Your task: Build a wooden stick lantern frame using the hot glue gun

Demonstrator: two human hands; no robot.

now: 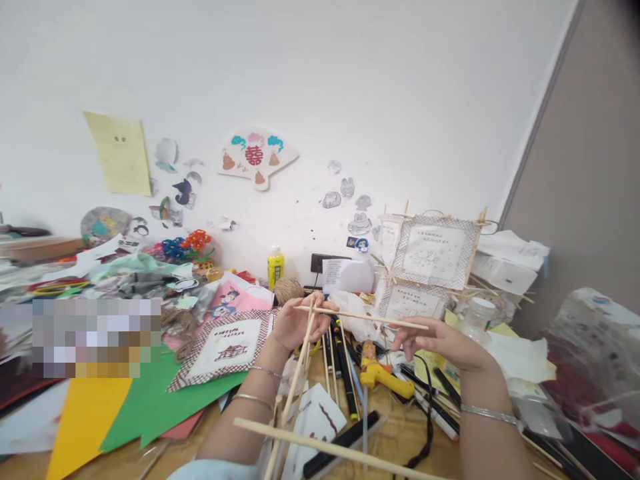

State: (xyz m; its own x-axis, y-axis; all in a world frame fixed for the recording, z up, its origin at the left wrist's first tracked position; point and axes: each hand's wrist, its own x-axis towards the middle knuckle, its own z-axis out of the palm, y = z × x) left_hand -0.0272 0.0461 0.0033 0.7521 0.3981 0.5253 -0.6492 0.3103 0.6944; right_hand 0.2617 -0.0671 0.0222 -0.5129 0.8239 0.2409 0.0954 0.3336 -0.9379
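Observation:
My left hand (299,327) is closed around the far corner of a frame of thin wooden sticks (300,373), where several sticks cross. From that corner one stick (370,317) reaches right to my right hand (443,341), and another runs toward me to a crossing stick (320,440) at the bottom. My right hand has its fingers stretched and apart beside the free end of the right-hand stick; whether they touch it I cannot tell. Below and between the hands lies a yellow hot glue gun (383,380) with its black cord.
Markers (345,367) and loose sticks lie under the frame. Left are a patterned lantern panel (227,347), green paper (165,400) and craft clutter. Behind stand a twine ball (289,291), a yellow bottle (275,268) and a stick-framed paper lantern (435,257). A jar (480,317) stands right.

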